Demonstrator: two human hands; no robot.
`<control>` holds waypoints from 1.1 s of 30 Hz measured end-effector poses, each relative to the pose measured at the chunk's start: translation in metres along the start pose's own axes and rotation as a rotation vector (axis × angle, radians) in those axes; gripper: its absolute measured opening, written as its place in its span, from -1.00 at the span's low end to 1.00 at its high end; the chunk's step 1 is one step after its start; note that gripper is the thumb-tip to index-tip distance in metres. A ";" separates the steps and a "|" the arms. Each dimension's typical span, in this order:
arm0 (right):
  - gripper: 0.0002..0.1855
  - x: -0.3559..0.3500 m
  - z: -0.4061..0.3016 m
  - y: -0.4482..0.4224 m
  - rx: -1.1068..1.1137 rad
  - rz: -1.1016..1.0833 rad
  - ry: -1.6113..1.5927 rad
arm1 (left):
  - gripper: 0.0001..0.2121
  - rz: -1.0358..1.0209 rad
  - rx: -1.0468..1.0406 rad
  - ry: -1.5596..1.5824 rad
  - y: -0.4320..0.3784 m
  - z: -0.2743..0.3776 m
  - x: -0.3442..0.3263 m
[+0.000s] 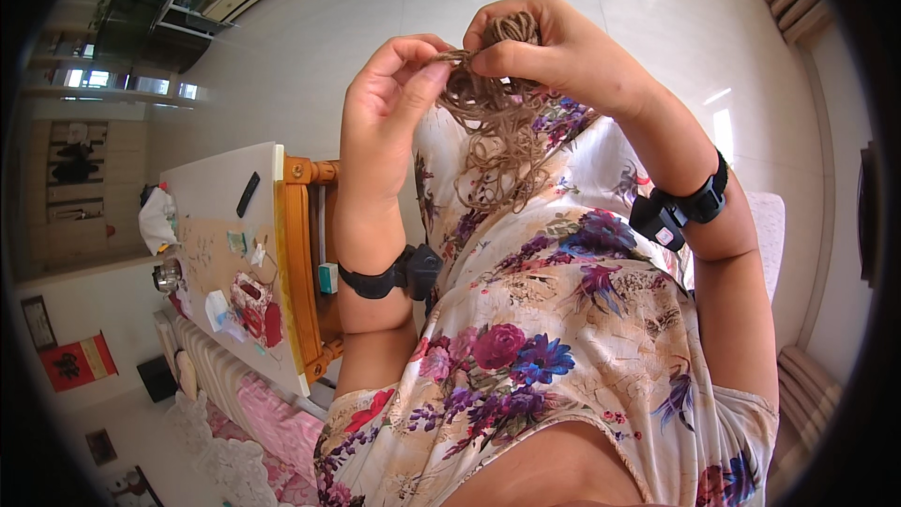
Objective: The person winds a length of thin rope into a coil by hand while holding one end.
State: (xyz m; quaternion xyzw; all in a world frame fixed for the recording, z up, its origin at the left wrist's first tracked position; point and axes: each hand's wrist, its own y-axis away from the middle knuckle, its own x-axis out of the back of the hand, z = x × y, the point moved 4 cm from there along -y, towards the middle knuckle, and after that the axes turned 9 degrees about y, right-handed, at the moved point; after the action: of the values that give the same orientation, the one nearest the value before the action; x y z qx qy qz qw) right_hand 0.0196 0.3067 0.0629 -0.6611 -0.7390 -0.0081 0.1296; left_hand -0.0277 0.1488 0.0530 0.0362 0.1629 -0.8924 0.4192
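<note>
My right hand (531, 46) is closed around a small wound ball of brown yarn (514, 29), its thumb pressing the near side. Several strands run from the ball to my left hand (401, 77), which pinches them between thumb and forefinger. Below both hands a loose tangle of the same brown yarn (503, 151) hangs down in loops over my lap. The lap is covered by floral-printed clothing (563, 239). Where the strands cross under the right fingers is partly hidden.
To my left stands a wooden-framed table (295, 260) bearing a black remote control (248, 194), a floral tissue box (251, 303) and scattered papers. A sofa with pink covers (274, 412) lies beyond its near end. Pale glossy floor tiles (303, 77) stretch ahead.
</note>
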 end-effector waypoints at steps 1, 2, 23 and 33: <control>-0.84 0.001 0.001 0.000 0.002 0.008 0.011 | -0.89 0.017 0.048 0.117 0.000 0.000 -0.001; -0.84 0.002 0.002 0.001 0.001 0.010 0.012 | -0.91 0.033 0.096 0.233 0.000 -0.001 -0.001; -0.93 0.006 -0.009 0.006 0.295 0.193 0.246 | -0.81 -0.005 0.035 0.058 0.004 0.008 0.000; -0.89 0.002 -0.006 0.004 0.271 0.268 0.179 | -0.85 0.066 0.062 0.037 0.006 0.002 -0.002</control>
State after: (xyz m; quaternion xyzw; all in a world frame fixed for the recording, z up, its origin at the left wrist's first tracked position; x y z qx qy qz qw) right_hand 0.0249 0.3084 0.0688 -0.7265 -0.6245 0.0502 0.2823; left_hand -0.0212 0.1463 0.0534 0.0712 0.1415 -0.8820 0.4438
